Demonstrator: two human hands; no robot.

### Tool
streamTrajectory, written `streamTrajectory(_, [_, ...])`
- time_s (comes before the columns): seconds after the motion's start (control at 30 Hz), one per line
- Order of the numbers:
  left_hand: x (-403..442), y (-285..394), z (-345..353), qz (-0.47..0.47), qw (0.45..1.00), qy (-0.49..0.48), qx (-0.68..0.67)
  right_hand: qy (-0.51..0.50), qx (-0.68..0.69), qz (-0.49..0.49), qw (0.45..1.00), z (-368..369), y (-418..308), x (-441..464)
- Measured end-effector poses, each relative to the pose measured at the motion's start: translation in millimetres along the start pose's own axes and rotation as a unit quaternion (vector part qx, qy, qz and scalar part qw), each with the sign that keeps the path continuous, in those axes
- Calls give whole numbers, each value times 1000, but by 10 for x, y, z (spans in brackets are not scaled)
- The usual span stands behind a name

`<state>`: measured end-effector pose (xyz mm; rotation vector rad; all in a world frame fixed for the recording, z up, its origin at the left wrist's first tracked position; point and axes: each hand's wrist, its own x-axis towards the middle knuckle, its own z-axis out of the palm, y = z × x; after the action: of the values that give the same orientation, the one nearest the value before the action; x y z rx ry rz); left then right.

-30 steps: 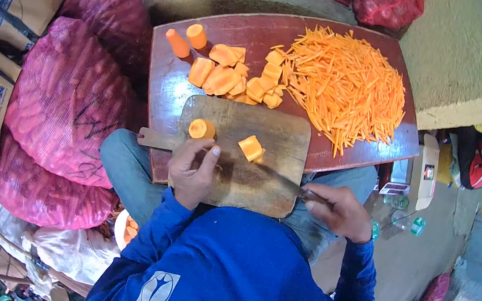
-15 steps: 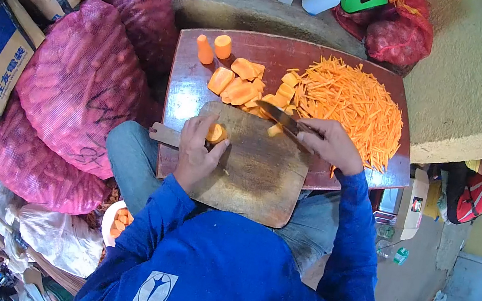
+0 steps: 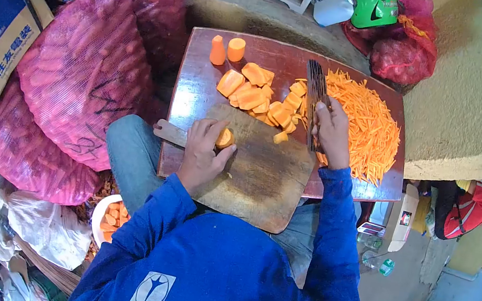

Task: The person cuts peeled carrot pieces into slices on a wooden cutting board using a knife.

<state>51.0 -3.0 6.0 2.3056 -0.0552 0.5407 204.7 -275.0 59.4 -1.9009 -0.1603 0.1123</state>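
Note:
On the wooden cutting board [image 3: 261,184], my left hand [image 3: 203,151] is closed round a short carrot piece [image 3: 226,138] with its cut face showing. My right hand [image 3: 332,130] grips a knife [image 3: 315,87], its blade smeared into streaks and pointing away from me above the table, just past the board's right edge. Peeled carrot chunks [image 3: 252,97] lie in a heap beyond the board, with a small slice [image 3: 280,138] at the board's far edge. To the right of the knife spreads a large pile of carrot sticks [image 3: 359,128].
Two carrot pieces [image 3: 236,49] stand at the far left of the red-brown table [image 3: 195,81]. Mesh sacks of carrots [image 3: 87,71] lean on my left, near a white tub [image 3: 100,220] of carrots. A concrete wall [image 3: 468,91] rises on the right.
My right hand has swung the knife up and to the right, from slanting over the board to pointing away from me. My left hand keeps the carrot piece; the view has shifted slightly.

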Motion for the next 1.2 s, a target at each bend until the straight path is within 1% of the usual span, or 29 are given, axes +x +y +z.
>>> streamTrajectory(0.1, [-8, -28, 4, -3, 1000, -1, -3, 8, -3, -28, 1000, 145, 146, 277])
streamTrajectory(0.27, [-15, -60, 9, -12, 1000, -12, -18, 51, -42, 25, 998, 314, 322, 481])
streamTrajectory(0.4, [-12, -63, 12, -11, 1000, -9, -25, 39, -43, 23, 998, 456, 300, 518])
streamTrajectory(0.47, [-5, -77, 16, -2, 1000, -6, -23, 30, -70, -34, 997, 604, 310, 560])
streamTrajectory(0.5, [-4, -76, 23, -4, 1000, -4, -24, 29, -72, -35, 996, 662, 297, 576])
streamTrajectory(0.57, [-13, -84, 20, -7, 1000, -8, -27, -44, 17, -26, 999, 773, 263, 586])
streamTrajectory(0.63, [-14, -90, 25, -8, 999, -2, -31, -71, 24, -26, 997, 787, 181, 582])
streamTrajectory(0.7, [-18, -87, 29, -10, 999, 3, -36, -32, 22, -1, 999, 707, 72, 529])
streamTrajectory(0.73, [-19, -84, 29, -8, 999, 3, -35, -24, 50, 11, 998, 626, 58, 490])
streamTrajectory(0.83, [-16, -89, 15, -8, 999, 1, -35, -33, 15, 18, 999, 273, -150, 251])
streamTrajectory(0.97, [-12, -74, 7, -8, 1000, -8, -29, -49, -26, 4, 998, -86, -165, -73])
streamTrajectory(1.03, [-11, -75, 17, -8, 999, -7, -32, -98, -76, 9, 992, -241, -261, -330])
streamTrajectory(1.07, [-19, -85, 12, -10, 999, -7, -35, -101, -74, 8, 992, -344, -279, -445])
streamTrajectory(1.13, [-24, -93, 17, -8, 999, -1, -32, -216, -57, 110, 968, -579, -274, -628])
streamTrajectory(1.17, [-19, -89, 30, -4, 999, 3, -33, -215, -56, 109, 969, -656, -252, -684])
streamTrajectory(1.2, [-17, -86, 37, -2, 999, 2, -34, -253, -65, 122, 957, -730, -233, -739])
